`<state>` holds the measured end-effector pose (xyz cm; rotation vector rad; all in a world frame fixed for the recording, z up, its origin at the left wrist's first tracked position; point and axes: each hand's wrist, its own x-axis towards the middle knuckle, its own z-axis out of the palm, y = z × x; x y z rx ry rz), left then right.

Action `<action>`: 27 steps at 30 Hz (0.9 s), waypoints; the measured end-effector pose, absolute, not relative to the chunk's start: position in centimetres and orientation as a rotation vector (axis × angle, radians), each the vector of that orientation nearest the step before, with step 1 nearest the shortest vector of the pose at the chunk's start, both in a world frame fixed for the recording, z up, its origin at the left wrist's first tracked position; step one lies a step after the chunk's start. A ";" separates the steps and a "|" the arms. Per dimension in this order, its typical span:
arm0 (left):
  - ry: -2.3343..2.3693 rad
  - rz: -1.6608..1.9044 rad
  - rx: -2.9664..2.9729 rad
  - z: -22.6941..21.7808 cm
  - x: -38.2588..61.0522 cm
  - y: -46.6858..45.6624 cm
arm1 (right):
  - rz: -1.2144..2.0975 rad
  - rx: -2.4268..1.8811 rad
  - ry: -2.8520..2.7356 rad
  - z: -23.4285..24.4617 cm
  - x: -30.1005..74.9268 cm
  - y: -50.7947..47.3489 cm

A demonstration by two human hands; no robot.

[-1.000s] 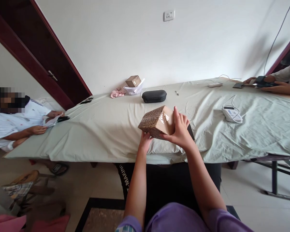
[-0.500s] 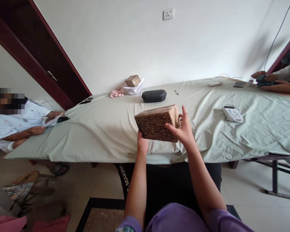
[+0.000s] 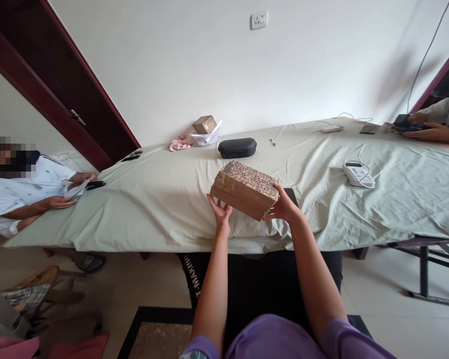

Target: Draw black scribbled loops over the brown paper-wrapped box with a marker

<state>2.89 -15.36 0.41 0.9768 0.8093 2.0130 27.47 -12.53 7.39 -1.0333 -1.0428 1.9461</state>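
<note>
A brown cardboard box [image 3: 243, 198] with a dark mottled pattern on its upper face is held tilted above the table, its plain taped side towards me. My left hand [image 3: 220, 212] supports it from below at the left end, fingers spread against the underside. At the right end, my right hand [image 3: 283, 203] grips the box, thumb on the patterned top edge and fingers beneath. Just behind that hand, a dark flat object [image 3: 292, 194] shows in part on the cloth. A black hard case [image 3: 237, 148] lies beyond the box.
A pale green cloth [image 3: 153, 199] covers the table. At the back are a small box [image 3: 204, 124] on a plastic container, a pink cloth [image 3: 180, 143] and a pen [image 3: 273, 142]. A white device with a cable [image 3: 359, 174] lies right. One person sits at each side.
The box has turned in my hands: the patterned face that was towards me is now on top, and a plain side faces me. My right hand has closed in around its end.
</note>
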 end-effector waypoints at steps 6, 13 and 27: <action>0.801 1.790 1.137 0.1 3.7 -15.4 | 2.086 -0.916 -0.911 8.4 26.9 -12.9; 0.789 1.704 1.122 0.8 4.4 -16.3 | 2.188 -0.837 -0.928 8.0 25.1 -13.0; 0.714 1.652 1.209 1.4 4.6 -16.7 | 2.067 -0.523 -0.769 7.4 25.9 -13.6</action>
